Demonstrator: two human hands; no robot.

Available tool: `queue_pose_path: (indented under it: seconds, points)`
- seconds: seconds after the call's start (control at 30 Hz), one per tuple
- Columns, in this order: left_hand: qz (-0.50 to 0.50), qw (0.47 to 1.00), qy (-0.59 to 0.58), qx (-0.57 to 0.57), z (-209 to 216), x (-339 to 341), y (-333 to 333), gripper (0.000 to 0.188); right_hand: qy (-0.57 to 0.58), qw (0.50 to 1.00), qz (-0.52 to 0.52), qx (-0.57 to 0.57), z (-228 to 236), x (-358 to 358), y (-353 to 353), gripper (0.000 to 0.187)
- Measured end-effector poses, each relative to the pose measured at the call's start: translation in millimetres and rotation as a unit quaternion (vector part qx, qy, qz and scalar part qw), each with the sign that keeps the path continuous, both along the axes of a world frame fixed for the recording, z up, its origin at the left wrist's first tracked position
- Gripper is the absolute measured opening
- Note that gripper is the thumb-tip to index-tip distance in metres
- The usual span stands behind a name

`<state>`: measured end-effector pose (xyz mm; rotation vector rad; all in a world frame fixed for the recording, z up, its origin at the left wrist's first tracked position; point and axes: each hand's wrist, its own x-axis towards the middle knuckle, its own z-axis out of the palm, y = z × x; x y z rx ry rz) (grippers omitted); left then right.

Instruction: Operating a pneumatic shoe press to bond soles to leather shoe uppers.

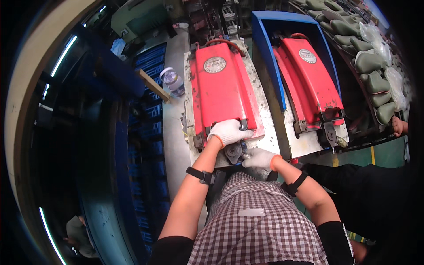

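In front of me stands a machine with a long red cover (223, 97), a round silver label near its far end. At the cover's near edge, my left hand (227, 131), in a white knitted glove, is closed over the black handle (243, 124) and hides most of it. Just below sits a round grey metal latch piece (232, 151) with a pointed lower end. Right beside that piece, my right hand (260, 158), gloved too, has its fingers bent together. What they hold, if anything, is hidden; a bit of blue shows by the fingertips.
A second red-covered machine (309, 79) stands right, inside a blue metal hood (265, 57). Green-grey moulded pieces (371, 62) fill a far-right rack. Another person's hand (399, 126) shows there. A clear bottle (171, 80) stands on the left metal counter, near a wooden bar (153, 85).
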<state>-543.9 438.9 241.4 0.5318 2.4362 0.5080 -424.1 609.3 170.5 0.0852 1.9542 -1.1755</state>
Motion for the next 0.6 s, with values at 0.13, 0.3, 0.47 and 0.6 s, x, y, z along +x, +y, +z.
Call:
queue_pose_path:
  seconds: [0.13,0.3,0.47,0.6]
  points:
    - [-0.06,0.998,-0.019,-0.001,14.3,0.8,14.5,0.075,0.292,0.948,0.017,0.128,-35.7,11.8,-8.2,0.042]
    - [-0.033,0.981,-0.111,0.158,-12.2,0.8,9.6,0.047,0.296,0.944,0.024,0.146,-5.9,20.8,-8.5,0.037]
    - [0.007,0.974,-0.203,0.106,-7.8,-7.7,-6.0,0.033,0.287,0.95,-0.003,0.125,-0.9,14.9,-21.1,0.039]
    - [-0.02,0.974,-0.208,0.089,-15.0,-12.6,1.1,0.032,0.309,0.943,-0.037,0.117,-0.5,24.9,-17.2,0.039]
